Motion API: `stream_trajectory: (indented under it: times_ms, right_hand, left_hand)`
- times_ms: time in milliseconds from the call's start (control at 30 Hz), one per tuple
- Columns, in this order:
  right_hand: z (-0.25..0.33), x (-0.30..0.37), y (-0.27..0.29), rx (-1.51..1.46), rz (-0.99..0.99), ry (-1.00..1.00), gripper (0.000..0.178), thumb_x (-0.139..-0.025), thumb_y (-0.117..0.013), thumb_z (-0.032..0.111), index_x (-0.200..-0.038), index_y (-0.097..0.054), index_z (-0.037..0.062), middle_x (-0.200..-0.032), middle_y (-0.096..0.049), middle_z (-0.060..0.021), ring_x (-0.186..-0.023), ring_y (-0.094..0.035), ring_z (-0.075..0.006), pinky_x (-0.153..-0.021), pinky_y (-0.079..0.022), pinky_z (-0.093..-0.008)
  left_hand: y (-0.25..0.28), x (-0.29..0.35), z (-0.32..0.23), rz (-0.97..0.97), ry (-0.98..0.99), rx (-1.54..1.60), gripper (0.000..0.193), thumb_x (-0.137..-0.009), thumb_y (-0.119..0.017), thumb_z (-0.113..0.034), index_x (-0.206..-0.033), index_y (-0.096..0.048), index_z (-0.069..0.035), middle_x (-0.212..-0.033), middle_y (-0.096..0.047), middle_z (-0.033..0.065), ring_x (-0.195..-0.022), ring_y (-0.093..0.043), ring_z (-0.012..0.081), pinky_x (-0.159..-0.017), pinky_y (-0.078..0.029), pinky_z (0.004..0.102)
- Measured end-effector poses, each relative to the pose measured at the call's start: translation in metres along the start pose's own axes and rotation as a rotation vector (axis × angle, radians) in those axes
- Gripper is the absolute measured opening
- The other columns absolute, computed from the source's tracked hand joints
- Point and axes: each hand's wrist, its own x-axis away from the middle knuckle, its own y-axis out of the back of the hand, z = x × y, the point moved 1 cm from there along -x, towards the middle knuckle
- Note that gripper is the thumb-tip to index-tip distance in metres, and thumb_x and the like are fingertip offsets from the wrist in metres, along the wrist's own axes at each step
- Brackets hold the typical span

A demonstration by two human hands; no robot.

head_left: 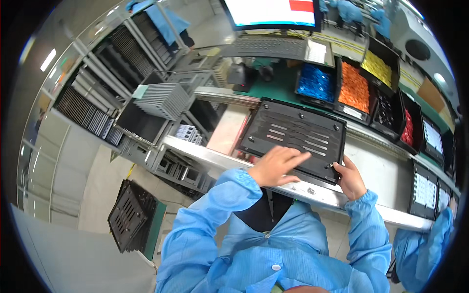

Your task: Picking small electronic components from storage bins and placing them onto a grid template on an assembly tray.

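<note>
A flat black fixture plate [293, 134] lies tilted on the rail in front of me. Several pale slim strips sit in its slots, and small knobs stand along its border. Above its near left edge is my left hand [278, 166], fingers stretched out and apart, holding nothing. My right hand [351, 179] grips the plate's near right corner, thumb on top by a knob; its other fingers are partly hidden. Whether my left fingertips touch the plate I cannot tell.
Bins of blue [316, 83], orange [355, 87], yellow [377, 68] and red [408, 128] small parts stand at the back right. A keyboard [266, 47] and monitor [273, 13] are beyond. Grey racks [163, 100] stand left; more black plates [128, 215] lean low at left.
</note>
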Motion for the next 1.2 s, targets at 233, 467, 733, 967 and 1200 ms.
stream_trajectory:
  times_ms: [233,467,733,967,1200]
  right_hand:
    - [-0.012,-0.015,0.017,0.096,0.033,-0.029,0.056,-0.106,-0.053,0.002,-0.160,-0.041,0.0075,-0.132,-0.067,-0.0119,-0.110,-0.069,-0.0197,-0.089,-0.061,-0.0368]
    - [-0.034,-0.017,0.019,0.175,0.062,-0.046,0.060,-0.106,-0.051,-0.002,-0.162,-0.037,0.0126,-0.128,-0.068,-0.0120,-0.104,-0.069,-0.0184,-0.084,-0.060,-0.0311]
    - [-0.027,-0.002,0.078,0.288,0.069,0.062,0.056,-0.108,-0.053,0.010,-0.162,-0.038,0.0086,-0.145,-0.060,-0.0110,-0.126,-0.060,-0.0200,-0.100,-0.052,-0.0357]
    - [-0.026,-0.014,0.115,0.316,-0.236,0.104,0.052,-0.108,-0.062,0.038,-0.151,-0.053,0.0109,-0.138,-0.060,0.0020,-0.100,-0.059,-0.0065,-0.085,-0.048,-0.0277]
    - [-0.024,-0.011,0.113,0.357,-0.247,0.089,0.033,-0.108,-0.063,0.034,-0.135,-0.063,0.0151,-0.114,-0.064,0.0098,-0.092,-0.056,-0.0027,-0.078,-0.045,-0.0230]
  left_hand:
    - [0.023,0.057,0.088,-0.438,0.653,-0.609,0.057,-0.100,-0.063,-0.025,-0.153,-0.050,-0.008,-0.112,-0.072,0.0135,-0.109,-0.066,0.0311,-0.107,-0.031,0.0514]
    - [0.032,0.075,0.078,0.010,0.918,-0.388,0.047,-0.105,-0.054,-0.017,-0.151,-0.051,-0.007,-0.091,-0.076,0.0156,-0.096,-0.072,0.0315,-0.109,-0.030,0.0524]
    - [0.157,0.094,0.145,-0.068,0.620,-0.909,0.017,-0.091,-0.068,-0.017,-0.106,-0.075,-0.020,-0.099,-0.068,0.0019,-0.108,-0.064,0.0243,-0.110,-0.031,0.0537]
    - [0.297,0.146,0.213,0.151,0.658,-1.438,0.017,-0.087,-0.066,-0.006,-0.100,-0.072,-0.016,-0.105,-0.060,0.0016,-0.113,-0.061,0.0212,-0.117,-0.032,0.0568]
    - [0.307,0.134,0.229,0.294,0.437,-1.426,0.014,-0.086,-0.066,-0.008,-0.097,-0.071,-0.015,-0.105,-0.060,0.0017,-0.114,-0.060,0.0207,-0.121,-0.031,0.0542]
